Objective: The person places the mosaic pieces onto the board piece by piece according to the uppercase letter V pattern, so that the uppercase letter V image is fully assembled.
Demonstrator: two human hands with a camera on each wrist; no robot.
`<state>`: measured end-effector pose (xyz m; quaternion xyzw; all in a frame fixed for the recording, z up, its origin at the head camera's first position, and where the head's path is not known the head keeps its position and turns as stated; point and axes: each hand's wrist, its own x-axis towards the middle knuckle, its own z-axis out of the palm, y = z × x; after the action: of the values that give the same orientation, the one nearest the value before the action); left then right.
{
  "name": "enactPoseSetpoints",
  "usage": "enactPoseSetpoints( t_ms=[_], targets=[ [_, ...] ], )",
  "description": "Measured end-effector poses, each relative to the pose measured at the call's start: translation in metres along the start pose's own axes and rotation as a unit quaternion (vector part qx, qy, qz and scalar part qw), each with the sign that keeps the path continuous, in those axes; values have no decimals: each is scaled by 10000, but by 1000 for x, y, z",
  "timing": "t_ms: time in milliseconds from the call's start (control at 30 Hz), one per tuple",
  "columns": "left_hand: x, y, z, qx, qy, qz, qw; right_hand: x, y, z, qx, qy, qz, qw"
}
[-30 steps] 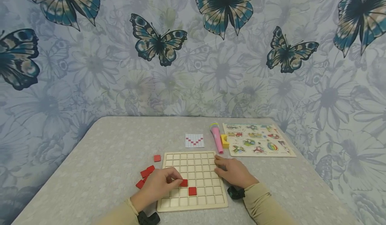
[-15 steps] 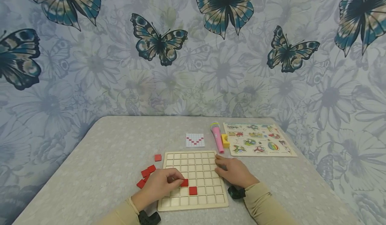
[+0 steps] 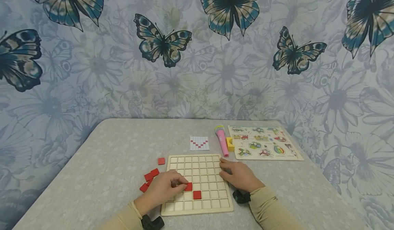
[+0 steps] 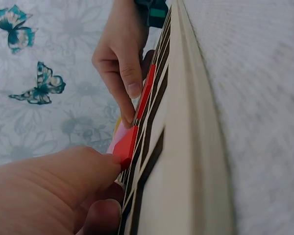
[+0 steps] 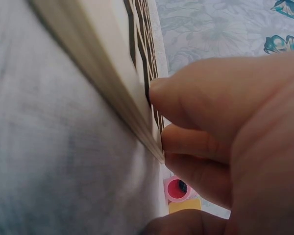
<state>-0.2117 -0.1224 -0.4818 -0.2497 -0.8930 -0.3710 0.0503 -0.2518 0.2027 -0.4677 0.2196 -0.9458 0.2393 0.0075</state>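
Head view showed the left hand [image 3: 161,190] bent over the near-left part of the wooden grid board [image 3: 212,207], its fingertips pinching a red tile [image 3: 188,186] that sat tilted at a cell, just ahead and right of those fingers. A second red tile [image 3: 197,194] lay flat one row nearer and one column right. The right hand [image 3: 238,176] rested, fingers loosely curved, against the board's right edge, holding nothing; the left was plainly the nearer. Spare red tiles [image 3: 150,175] lay just left of the board. Whether the pinched tile was fully seated I could not tell, as knuckles hid its left edge.
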Motion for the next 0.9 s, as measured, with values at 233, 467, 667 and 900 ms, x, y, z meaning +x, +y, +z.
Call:
enactPoseSetpoints(
  t_ms=[233,467,667,900],
  targets=[
    [1,0,-2,197,-131,79,9997,0,0,0,44,-38,37,10000],
    [0,2,-3,295,-291,110,9991,0,2,1,48,-23,70,10000],
    [-1,3,-4,196,-379,74,9991,-1,0,0,58,-66,47,10000],
    [1,0,-3,-459,86,-360,9983,0,1,0,26,-11,-63,10000]
  ],
)
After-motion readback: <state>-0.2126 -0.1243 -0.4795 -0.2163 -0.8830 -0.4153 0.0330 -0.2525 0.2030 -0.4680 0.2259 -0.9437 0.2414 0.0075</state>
